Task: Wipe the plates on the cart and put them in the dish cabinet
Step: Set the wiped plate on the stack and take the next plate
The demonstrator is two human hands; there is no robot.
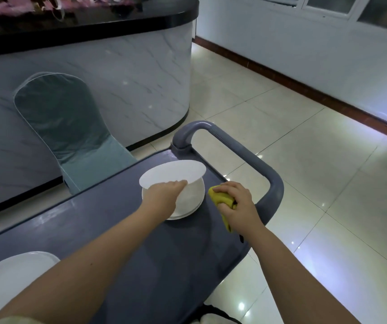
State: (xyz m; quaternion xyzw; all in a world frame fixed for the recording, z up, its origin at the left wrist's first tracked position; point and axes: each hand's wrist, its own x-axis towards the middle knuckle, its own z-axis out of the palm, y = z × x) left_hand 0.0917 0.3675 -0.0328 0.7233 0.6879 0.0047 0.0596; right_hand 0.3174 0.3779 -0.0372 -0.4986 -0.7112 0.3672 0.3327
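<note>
Cropped by the frame's lower left, another white plate [12, 279] sits on the grey cart [117, 225] under your forearm, while your left hand [162, 195] pinches the lifted top plate [171, 174] above its stack [187, 202] and your right hand [237, 202] is clenched around the yellow cloth [220, 197], partly hidden.

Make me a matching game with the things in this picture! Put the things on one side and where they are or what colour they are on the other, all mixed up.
Things:
1. top plate
2. cloth
3. chair
4. cart handle

Clues:
A. yellow, bunched in the right hand
B. grey, curved, at the far end of the cart
C. white, tilted up by the left hand
D. wearing a teal cover, beside the counter

Pairs: 1-C, 2-A, 3-D, 4-B
</note>
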